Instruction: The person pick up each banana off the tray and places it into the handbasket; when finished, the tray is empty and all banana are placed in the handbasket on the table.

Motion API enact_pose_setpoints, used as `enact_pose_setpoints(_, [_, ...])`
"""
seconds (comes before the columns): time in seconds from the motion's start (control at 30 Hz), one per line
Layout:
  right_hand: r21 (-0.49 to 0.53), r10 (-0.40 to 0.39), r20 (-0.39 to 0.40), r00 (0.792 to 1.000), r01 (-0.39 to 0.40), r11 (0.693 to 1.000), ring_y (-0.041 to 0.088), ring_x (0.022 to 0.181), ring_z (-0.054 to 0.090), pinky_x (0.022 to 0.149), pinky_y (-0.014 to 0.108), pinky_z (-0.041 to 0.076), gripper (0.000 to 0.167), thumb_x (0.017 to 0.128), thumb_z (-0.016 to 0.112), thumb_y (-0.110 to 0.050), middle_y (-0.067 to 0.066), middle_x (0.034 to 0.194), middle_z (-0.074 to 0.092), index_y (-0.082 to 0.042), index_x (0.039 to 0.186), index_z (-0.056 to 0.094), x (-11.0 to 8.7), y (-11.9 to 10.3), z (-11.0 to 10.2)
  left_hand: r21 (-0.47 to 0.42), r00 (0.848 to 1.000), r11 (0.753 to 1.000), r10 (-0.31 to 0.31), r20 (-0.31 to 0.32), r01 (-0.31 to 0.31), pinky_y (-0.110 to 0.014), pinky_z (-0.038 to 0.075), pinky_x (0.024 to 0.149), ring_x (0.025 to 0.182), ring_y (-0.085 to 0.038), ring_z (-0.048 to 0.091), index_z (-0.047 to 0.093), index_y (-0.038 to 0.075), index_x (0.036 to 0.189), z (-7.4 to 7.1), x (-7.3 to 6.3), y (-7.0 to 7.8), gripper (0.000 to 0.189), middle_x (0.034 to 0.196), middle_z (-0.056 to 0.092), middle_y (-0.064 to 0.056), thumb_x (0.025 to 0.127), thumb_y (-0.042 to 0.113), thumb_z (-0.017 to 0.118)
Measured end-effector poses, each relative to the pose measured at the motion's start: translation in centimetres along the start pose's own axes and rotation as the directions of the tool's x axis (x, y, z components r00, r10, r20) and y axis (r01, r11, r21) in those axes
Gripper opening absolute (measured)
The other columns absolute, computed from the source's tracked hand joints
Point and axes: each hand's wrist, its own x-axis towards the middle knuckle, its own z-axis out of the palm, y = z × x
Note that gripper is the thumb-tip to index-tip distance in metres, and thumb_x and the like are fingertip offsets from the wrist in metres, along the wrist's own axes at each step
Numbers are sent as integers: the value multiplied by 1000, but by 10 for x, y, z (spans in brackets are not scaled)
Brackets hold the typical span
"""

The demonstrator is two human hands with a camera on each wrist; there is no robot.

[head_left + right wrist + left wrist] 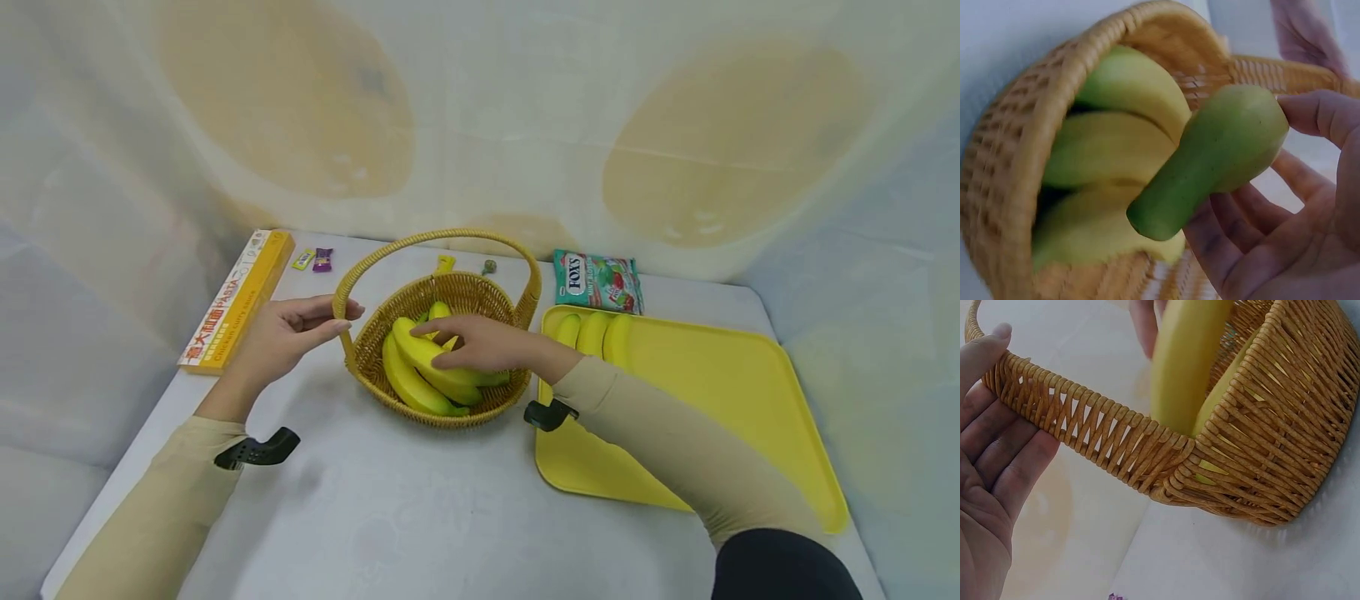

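A wicker basket (465, 292) with a tall arched handle (1085, 419) stands on the white table. My left hand (288, 333) holds the handle's left side, thumb on one edge and fingers behind it. Over the basket, my right hand (487, 343) grips a banana (1229, 150) between thumb and fingers. That banana's green stem points toward the wrist camera. Beneath it, several other bananas (1110, 150) lie inside the basket, partly covered by the held one in the head view.
To the right is a yellow tray (712, 400), with bananas (592, 333) at its upper left. A green candy bag (597, 282) lies behind it. A pasta box (238, 300) and small wrapped candies (322, 260) lie at the left. A small yellow item (445, 263) sits behind the basket.
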Motion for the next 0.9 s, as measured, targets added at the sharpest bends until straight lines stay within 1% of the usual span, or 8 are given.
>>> enact_pose_setpoints(0.17, [-71, 46, 5, 999, -46, 996, 20, 122, 60, 99, 34, 51, 57, 100, 64, -33, 6, 143, 58, -31, 154, 45, 21, -7, 19, 0, 1000, 1000, -1, 6, 1, -20, 54, 93, 112, -20, 70, 73, 7, 123, 0, 0, -1, 28, 118, 75, -4, 98, 19, 71])
enact_pose_setpoints(0.27, [-93, 72, 3, 997, -71, 993, 20, 123, 60, 98, 35, 51, 61, 98, 68, -35, 6, 141, 60, -30, 155, 44, 27, -13, 27, 7, 1000, 1000, -4, 7, 4, -19, 54, 93, 112, -18, 70, 73, 7, 124, 0, 0, -1, 29, 118, 75, -4, 98, 20, 71])
enact_pose_setpoints(0.4, [-85, 97, 20, 995, -95, 992, 22, 127, 57, 99, 35, 50, 66, 96, 73, -29, 7, 141, 60, -28, 155, 44, 31, -19, 31, 12, 1000, 1000, -10, 8, 10, -19, 53, 93, 111, -14, 70, 72, 7, 125, 0, 1, -2, 30, 119, 74, -3, 98, 20, 71])
enact_pose_setpoints(0.47, [-75, 106, 33, 994, -104, 992, 23, 129, 57, 99, 35, 50, 67, 96, 73, -26, 8, 142, 60, -27, 155, 44, 31, -21, 31, 15, 1000, 1000, -14, 8, 14, -18, 53, 93, 110, -11, 70, 72, 8, 125, 0, 1, -2, 30, 119, 74, -3, 98, 21, 71])
enact_pose_setpoints(0.57, [-65, 111, 37, 993, -108, 992, 23, 128, 57, 98, 34, 50, 68, 96, 74, -26, 9, 143, 59, -27, 156, 42, 31, -21, 31, 18, 1000, 1000, -15, 8, 15, -18, 53, 93, 109, -9, 70, 72, 8, 125, -1, 0, -1, 30, 119, 74, -3, 98, 21, 71])
enact_pose_setpoints(0.67, [-37, 99, 28, 995, -98, 995, 21, 123, 60, 94, 32, 52, 70, 96, 73, -27, 9, 143, 58, -26, 157, 40, 30, -17, 31, 19, 1000, 1000, -14, 8, 14, -18, 53, 93, 109, -9, 70, 72, 8, 125, 0, 0, -1, 30, 119, 74, -4, 98, 21, 71])
enact_pose_setpoints(0.83, [28, 60, -28, 998, -59, 998, 20, 114, 67, 85, 26, 56, 68, 98, 70, -26, 11, 142, 58, -24, 158, 38, 19, -5, 29, 18, 1000, 1000, -10, 7, 10, -19, 53, 93, 109, -9, 70, 73, 8, 124, 0, 0, -1, 30, 118, 74, -4, 98, 21, 71])
enact_pose_setpoints(0.9, [31, 46, -70, 997, -44, 999, 22, 115, 66, 85, 27, 56, 65, 98, 68, -25, 10, 140, 59, -21, 157, 41, 10, -1, 27, 17, 1000, 1000, -5, 4, 5, -19, 54, 93, 109, -11, 70, 73, 7, 124, 0, 0, -2, 29, 118, 74, -4, 98, 20, 71])
